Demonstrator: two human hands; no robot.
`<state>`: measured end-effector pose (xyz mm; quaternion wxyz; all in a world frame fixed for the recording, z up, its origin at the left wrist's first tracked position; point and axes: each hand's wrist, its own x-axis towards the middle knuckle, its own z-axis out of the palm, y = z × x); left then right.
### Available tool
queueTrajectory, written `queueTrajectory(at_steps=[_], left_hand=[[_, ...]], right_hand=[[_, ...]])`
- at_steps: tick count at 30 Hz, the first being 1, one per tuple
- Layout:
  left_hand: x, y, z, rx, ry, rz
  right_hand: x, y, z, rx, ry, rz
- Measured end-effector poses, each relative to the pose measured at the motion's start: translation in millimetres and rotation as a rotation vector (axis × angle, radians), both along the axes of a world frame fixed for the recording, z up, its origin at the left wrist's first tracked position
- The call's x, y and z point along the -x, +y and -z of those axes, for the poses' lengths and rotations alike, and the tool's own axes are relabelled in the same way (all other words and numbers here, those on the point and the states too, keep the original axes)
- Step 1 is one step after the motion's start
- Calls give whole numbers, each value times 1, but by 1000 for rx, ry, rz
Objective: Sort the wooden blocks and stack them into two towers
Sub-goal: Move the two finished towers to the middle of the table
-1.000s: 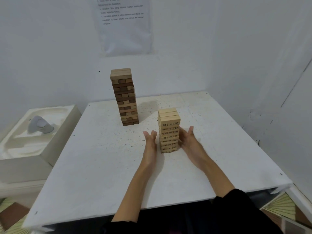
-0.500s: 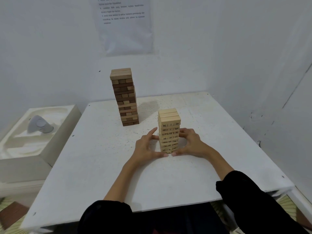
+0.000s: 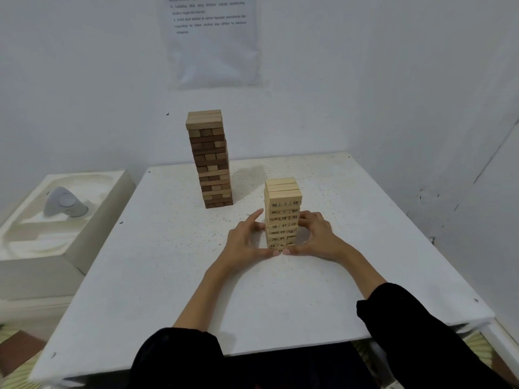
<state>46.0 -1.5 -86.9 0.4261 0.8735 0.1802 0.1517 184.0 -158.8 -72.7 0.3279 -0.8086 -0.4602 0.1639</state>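
Observation:
A short tower of light numbered blocks point(image 3: 283, 203) stands near the middle of the white table point(image 3: 174, 276). My left hand point(image 3: 247, 242) cups its left side and my right hand point(image 3: 317, 240) cups its right side, fingers curled round the lower layers. Both thumbs meet in front of the tower's base. A taller tower of mixed dark and light brown blocks point(image 3: 209, 158) stands farther back and to the left, untouched.
A white moulded tray point(image 3: 42, 234) holding a grey object point(image 3: 64, 203) sits left of the table. White walls close in behind and to the right, with a printed sheet point(image 3: 210, 37) on the back wall. The table's front edge is near my body.
A second ago both hands lay open and flat on either side of the light tower. They have closed in round its base, thumbs coming together in front.

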Motion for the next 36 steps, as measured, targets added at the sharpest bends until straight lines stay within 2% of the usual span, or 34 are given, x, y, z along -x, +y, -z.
queueTrajectory(at_steps=[6,21,36], left_hand=[[-8,9,-2,4,-2,9],[-24,30,-1,-127,33,28],[-60,47,-5,-148,37,-35]], right_hand=[[-5,9,-1,14,-21,7],[-26,29,2,-6,-56,1],[-66,57,-1,2,-6,-12]])
